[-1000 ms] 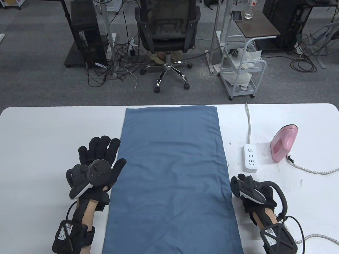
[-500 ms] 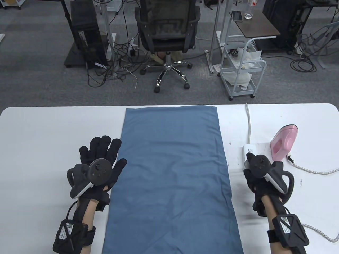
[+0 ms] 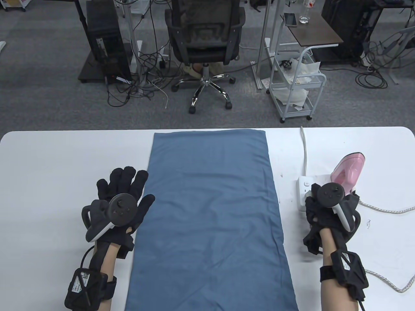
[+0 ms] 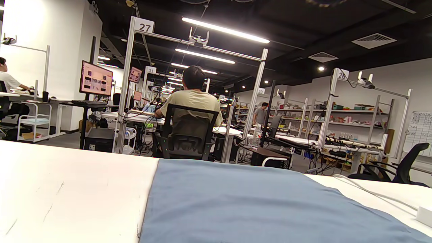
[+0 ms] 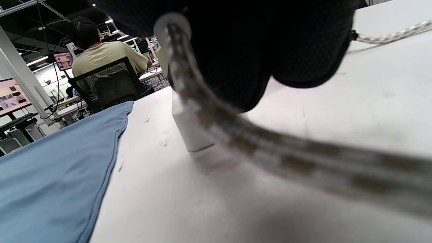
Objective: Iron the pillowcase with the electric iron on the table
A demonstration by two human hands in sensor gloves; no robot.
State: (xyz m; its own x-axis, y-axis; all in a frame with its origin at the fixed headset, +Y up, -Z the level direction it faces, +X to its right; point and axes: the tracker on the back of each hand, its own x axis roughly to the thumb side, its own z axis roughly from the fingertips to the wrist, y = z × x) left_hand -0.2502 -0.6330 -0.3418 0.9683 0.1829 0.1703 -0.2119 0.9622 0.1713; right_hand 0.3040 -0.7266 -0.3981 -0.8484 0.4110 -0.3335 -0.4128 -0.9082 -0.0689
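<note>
Pillowcase [image 3: 210,213] mid-table [image 3: 48,162], left hand [image 3: 121,202] at its left edge, power strip [image 3: 303,189] and iron [image 3: 348,170] to its right

Open-plan robotics data-collection lab, numbered aluminium frame stations [image 4: 145,26] with overhead cameras, rows of white worktables [image 3: 65,155], monitors [image 4: 96,78], shelving with sorted props [image 4: 351,116], desktop tower [image 3: 105,42] and cable tangles on grey carpet, seated operator [image 4: 190,101], office chair [image 3: 204,35].

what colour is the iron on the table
Pink: the iron stands by the white power strip, clearest in the table view.
</note>
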